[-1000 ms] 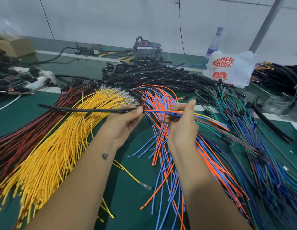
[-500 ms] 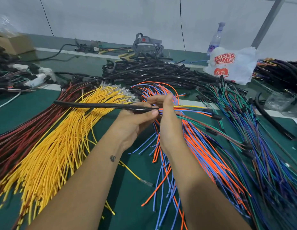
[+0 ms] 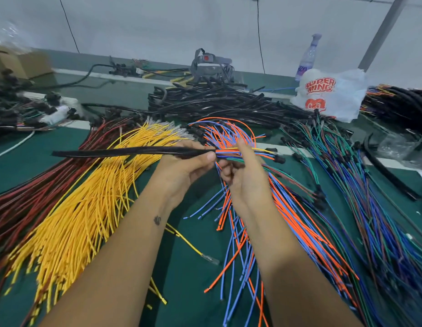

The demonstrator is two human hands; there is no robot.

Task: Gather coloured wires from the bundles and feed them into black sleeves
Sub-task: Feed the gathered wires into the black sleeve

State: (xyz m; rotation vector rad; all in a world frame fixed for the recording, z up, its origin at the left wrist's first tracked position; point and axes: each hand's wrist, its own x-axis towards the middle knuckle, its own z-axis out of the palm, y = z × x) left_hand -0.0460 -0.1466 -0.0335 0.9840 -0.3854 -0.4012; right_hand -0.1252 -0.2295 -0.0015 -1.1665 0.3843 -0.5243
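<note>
The left hand [image 3: 186,166] forms one grip, thumb and fingers curled round the mouth end of the black sleeve [image 3: 125,151]. From that grip the sleeve runs out to the left, its long axis nearly level across the view, above the yellow wires [image 3: 87,208] on the counter [image 3: 193,267]. Just to the right of that grip, almost touching it, the right hand [image 3: 243,175] makes a narrow grip on the gathered wires [image 3: 250,153], forefinger raised along them. These orange, blue, yellow and green strands lie on the same line as the sleeve and enter its mouth, so the feed runs leftward along that axis. The right hand is the nearer one to the free wire length, which ends in black connectors [image 3: 279,159] just right of it. Farther back lies the heap of spare sleeves [image 3: 217,102].

Against the earlier frames, the two hands have closed together at the mouth, and less bare wire shows between the right hand and the sleeve.
</note>
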